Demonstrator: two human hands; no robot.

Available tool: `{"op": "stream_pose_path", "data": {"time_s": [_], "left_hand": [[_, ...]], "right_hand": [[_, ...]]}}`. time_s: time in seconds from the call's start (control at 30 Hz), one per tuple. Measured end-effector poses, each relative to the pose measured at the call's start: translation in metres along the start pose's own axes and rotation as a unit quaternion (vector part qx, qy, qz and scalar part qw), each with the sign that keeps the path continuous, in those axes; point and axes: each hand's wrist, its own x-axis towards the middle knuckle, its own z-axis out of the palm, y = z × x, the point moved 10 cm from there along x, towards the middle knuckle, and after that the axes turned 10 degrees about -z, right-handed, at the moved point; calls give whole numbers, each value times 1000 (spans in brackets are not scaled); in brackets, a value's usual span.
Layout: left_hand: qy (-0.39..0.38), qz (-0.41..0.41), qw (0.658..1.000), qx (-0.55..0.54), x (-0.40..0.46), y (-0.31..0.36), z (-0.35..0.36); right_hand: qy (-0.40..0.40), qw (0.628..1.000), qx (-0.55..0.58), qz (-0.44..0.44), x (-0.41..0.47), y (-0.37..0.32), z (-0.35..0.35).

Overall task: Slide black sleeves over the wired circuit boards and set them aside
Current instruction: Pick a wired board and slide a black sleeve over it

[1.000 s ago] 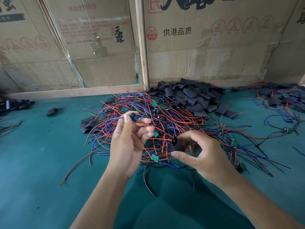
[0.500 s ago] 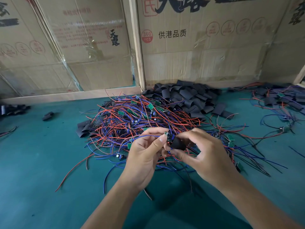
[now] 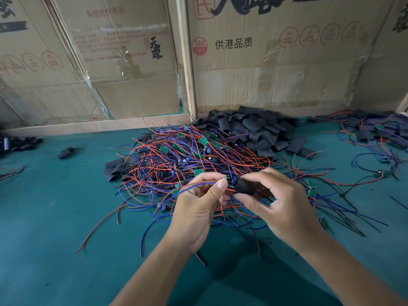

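A black sleeve (image 3: pixel 244 186) is pinched by the right hand (image 3: pixel 279 203), and a wired board (image 3: pixel 229 178) (mostly hidden) is held at its open end by the left hand (image 3: pixel 198 206). Behind, the wire pile (image 3: pixel 187 160) and loose sleeves (image 3: pixel 254 129) are seen.

Work surface is a teal-green mat (image 3: pixel 44 217), slightly scuffed, a few dark specks. Back is closed off by flattened cardboard boxes (image 3: pixel 276 62) standing upright, brown, printed with red stamps and black Chinese characters, patched with clear tape (image 3: pixel 123 58). A pale wooden post (image 3: pixel 186 62) stands between two boxes; a wooden strip (image 3: pixel 95 127) runs along the base on the left. Light is soft, even, with mild glare on the tape.
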Motion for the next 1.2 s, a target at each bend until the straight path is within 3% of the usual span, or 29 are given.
{"op": "stream_pose_path", "data": {"time_s": [0.4,0.8,1.2], "left_hand": [[13,4,998,69,-1,-2,-1],[7,7,998,57,-1,-3,2],[54,32,990,124,-1,-3,-3]], "right_hand": [[2,999,33,12,-2,3,3],[-2,997,68,27,-3,4,9],[-14,1000,13,10,-4,2,11]]}}
